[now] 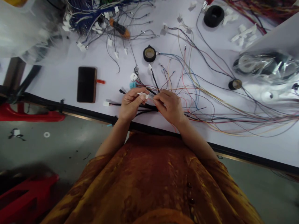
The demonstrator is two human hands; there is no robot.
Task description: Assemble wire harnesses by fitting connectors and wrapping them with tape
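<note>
Between thumb and fingers, my left hand [132, 104] pinches a small white connector housing [143, 95]. My right hand [170, 105] is closed at the fingertips on a thin wire end [150, 97], right at the connector's right side. Whether the wire end sits inside the housing is too small to tell. Beneath both hands runs a bundle of black-sleeved cables [149, 107]. A light-blue connector [133, 84] and a white connector [134, 77] lie just beyond my left hand. Another white connector [106, 103] rests to its left.
A phone [87, 84] lies at the left. Beyond my hands are a round black roll [149, 53], an orange-black tool [119, 28] and a blue wire heap [86, 15]. Loose coloured wires [221, 102] stretch right, near a plastic bag [268, 67]. The table's black edge [93, 113] is close to me.
</note>
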